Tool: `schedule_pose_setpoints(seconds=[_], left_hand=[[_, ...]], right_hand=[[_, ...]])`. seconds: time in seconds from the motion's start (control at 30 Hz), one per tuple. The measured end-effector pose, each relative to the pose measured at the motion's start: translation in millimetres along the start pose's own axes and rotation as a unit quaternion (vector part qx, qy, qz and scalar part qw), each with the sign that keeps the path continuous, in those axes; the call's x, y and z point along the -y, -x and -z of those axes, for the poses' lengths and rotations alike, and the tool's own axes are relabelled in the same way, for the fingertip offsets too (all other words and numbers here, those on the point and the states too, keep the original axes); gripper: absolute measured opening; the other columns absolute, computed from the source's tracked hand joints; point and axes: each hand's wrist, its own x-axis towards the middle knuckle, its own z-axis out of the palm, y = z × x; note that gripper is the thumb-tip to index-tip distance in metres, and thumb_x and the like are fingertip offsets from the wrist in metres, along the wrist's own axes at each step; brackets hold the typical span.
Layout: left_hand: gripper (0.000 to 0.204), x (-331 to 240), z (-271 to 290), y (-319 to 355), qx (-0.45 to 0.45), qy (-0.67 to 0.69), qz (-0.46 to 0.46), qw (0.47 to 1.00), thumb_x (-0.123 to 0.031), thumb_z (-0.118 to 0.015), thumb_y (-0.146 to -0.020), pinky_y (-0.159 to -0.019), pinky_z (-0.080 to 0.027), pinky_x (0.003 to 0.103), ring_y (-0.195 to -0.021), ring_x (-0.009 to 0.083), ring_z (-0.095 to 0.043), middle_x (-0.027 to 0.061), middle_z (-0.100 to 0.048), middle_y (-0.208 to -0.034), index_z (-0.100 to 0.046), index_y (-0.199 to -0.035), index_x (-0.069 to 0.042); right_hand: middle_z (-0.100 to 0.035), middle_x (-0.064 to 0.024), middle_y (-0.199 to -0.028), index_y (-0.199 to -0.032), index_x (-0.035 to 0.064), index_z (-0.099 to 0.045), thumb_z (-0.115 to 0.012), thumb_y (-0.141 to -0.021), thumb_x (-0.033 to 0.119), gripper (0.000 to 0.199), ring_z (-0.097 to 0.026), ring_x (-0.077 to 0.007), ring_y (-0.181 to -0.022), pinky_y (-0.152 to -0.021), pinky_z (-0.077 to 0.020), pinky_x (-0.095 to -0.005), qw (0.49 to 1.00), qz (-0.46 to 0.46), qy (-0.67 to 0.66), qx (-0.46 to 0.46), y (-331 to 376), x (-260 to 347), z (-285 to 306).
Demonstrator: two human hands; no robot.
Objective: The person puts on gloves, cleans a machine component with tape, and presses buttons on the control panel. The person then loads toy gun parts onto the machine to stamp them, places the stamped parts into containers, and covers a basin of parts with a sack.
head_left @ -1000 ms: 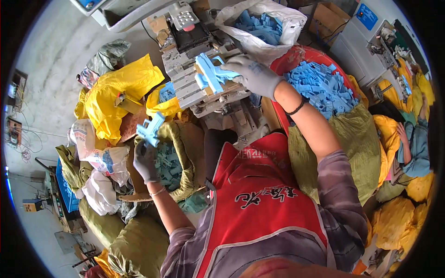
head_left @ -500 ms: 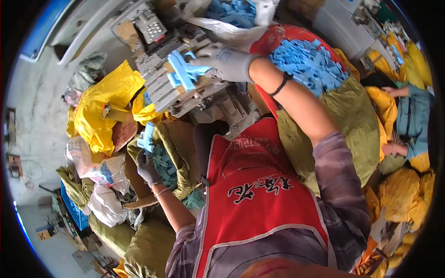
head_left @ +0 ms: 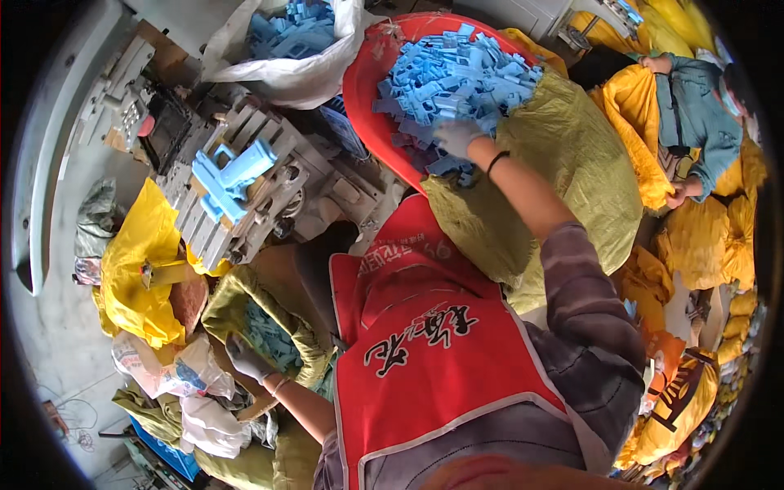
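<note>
My right hand point(head_left: 459, 138), in a grey glove, reaches into a red tub point(head_left: 365, 90) heaped with light-blue plastic toy-gun pieces point(head_left: 457, 77). Its fingers are blurred against the pile, so I cannot tell whether they grip a piece. At the lower left, my gloved left hand point(head_left: 247, 359) is beside the near rim of an olive sack point(head_left: 310, 353) and appears to hold nothing, its fingers partly apart. Inside that sack lie more blue-green pieces point(head_left: 278, 336). A light-blue toy pistol point(head_left: 233, 180) sits on the metal fixture of a machine point(head_left: 273, 147), with neither hand on it.
A white sack point(head_left: 327, 77) of blue pieces stands behind the machine. An olive woven sack point(head_left: 572, 163) drapes against the tub. Yellow bags point(head_left: 143, 273) lie left, with plastic bags point(head_left: 214, 425) nearer. At right, another person point(head_left: 694, 114) handles a yellow sack point(head_left: 633, 122).
My right hand has left the toy piece at the machine and moved right into the tub. The blue piece my left hand held is gone from it; that hand is lower beside the sack.
</note>
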Motion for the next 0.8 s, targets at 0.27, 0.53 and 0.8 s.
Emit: schedule_pose_setpoints(seconds=[0.27, 0.53, 0.8], left_hand=[[0.029, -87, -23, 17, 0.138, 0.019, -0.119, 0.983, -0.015, -0.058, -0.09, -0.086, -0.048, 0.033, -0.094, 0.0254, -0.063, 0.0165, -0.066, -0.107, -0.061, -0.108, 0.007], [0.026, -140, -31, 41, 0.153, 0.001, -0.207, 0.966, -0.013, -0.056, -0.088, -0.081, -0.05, 0.036, -0.089, 0.0293, -0.064, 0.018, -0.067, -0.101, -0.064, -0.105, 0.005], [0.024, -229, -70, 78, 0.286, 0.086, -0.31, 0.902, -0.011, -0.059, -0.086, -0.084, -0.049, 0.036, -0.093, 0.0311, -0.063, 0.0164, -0.066, -0.102, -0.064, -0.106, 0.0]], right_hand=[[-0.062, -0.0158, -0.092, -0.106, 0.0093, -0.06, -0.049, -0.088, 0.024, 0.026, -0.061, -0.032, -0.086, -0.072, -0.0457, -0.0489, 0.98, -0.124, 0.147, -0.039, -54, 45, -128], [-0.057, -0.0082, -0.11, -0.14, 0.0113, -0.037, -0.048, -0.089, 0.022, 0.053, -0.059, -0.0242, -0.094, -0.07, -0.0453, -0.0383, 0.945, -0.042, 0.208, 0.25, -47, 38, -86], [-0.057, -0.0135, -0.119, -0.144, 0.015, -0.025, -0.058, -0.08, 0.01, 0.072, -0.06, -0.0342, -0.091, -0.077, -0.0498, -0.0455, 0.783, -0.34, -0.515, -0.08, 18, 24, 53]])
